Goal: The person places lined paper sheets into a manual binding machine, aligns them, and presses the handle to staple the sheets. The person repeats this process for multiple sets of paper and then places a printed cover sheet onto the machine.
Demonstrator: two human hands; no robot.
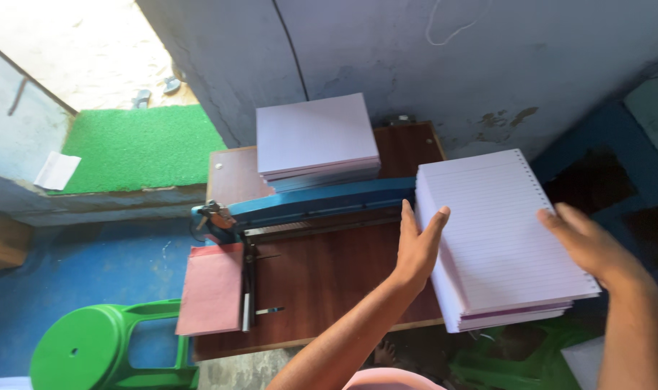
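I have my left hand (417, 249) and right hand (587, 244) pressed flat against opposite sides of the lined paper stack (498, 235), just right of the blue punching machine (307, 206) on the surface (329, 282).

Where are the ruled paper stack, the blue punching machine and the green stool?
ruled paper stack (498, 231), head view, middle of top sheet
blue punching machine (314, 200), head view, its long blue bar
green stool (80, 354), head view, round seat top
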